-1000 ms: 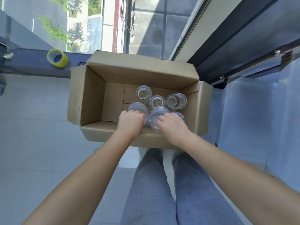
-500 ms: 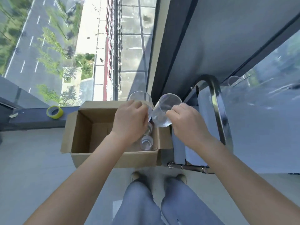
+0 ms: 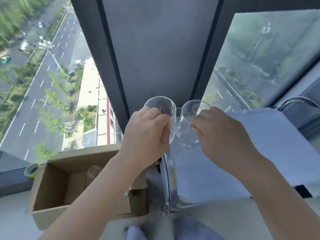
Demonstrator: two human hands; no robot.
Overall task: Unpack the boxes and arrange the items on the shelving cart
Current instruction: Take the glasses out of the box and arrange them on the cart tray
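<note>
My left hand (image 3: 147, 134) is shut on a clear glass (image 3: 160, 105) and my right hand (image 3: 223, 134) is shut on a second clear glass (image 3: 186, 122). Both glasses are held up side by side, almost touching, above the left end of the cart's pale top shelf (image 3: 259, 141). The open cardboard box (image 3: 52, 186) stands on the floor at the lower left, below my left forearm. Another clear glass (image 3: 92, 172) shows dimly inside it; the rest of its contents are hidden by my arm.
The cart's chrome handle bar (image 3: 170, 179) runs down the shelf's left edge, right beside the box. A yellow tape roll (image 3: 32, 169) lies on the window ledge behind the box. Tall windows and a dark pillar (image 3: 155, 49) stand directly ahead.
Both hands took one glass each out of the box and lifted them up and to the right, to above the cart's top shelf. The view tilted upward.
</note>
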